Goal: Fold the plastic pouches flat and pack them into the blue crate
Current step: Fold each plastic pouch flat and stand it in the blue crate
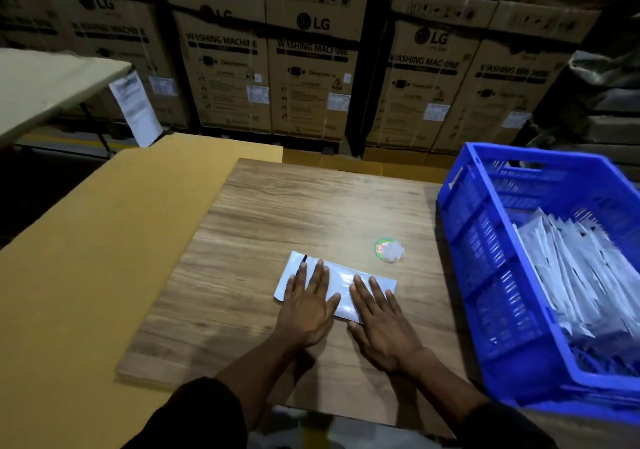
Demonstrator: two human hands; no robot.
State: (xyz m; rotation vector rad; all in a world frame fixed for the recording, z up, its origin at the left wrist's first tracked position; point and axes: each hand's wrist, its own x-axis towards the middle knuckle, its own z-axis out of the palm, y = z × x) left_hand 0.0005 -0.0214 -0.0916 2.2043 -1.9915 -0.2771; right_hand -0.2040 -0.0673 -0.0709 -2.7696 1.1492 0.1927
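A white plastic pouch (pixel 341 284) lies flat on the wooden board (pixel 277 213), folded into a long strip. My left hand (pixel 308 305) presses on its left half with straight, spread fingers. My right hand (pixel 379 320) presses flat on its right half. To the right stands the blue crate (pixel 485 241). Inside it, several folded white pouches (pixel 581 275) stand packed in a row.
A small round green and red sticker with crumpled clear plastic (pixel 389 249) lies on the board beyond the pouch. A yellow cardboard sheet (pixel 104 241) lies to the left. Stacked washing machine cartons (pixel 311 61) line the back. A beige table (pixel 45 81) stands far left.
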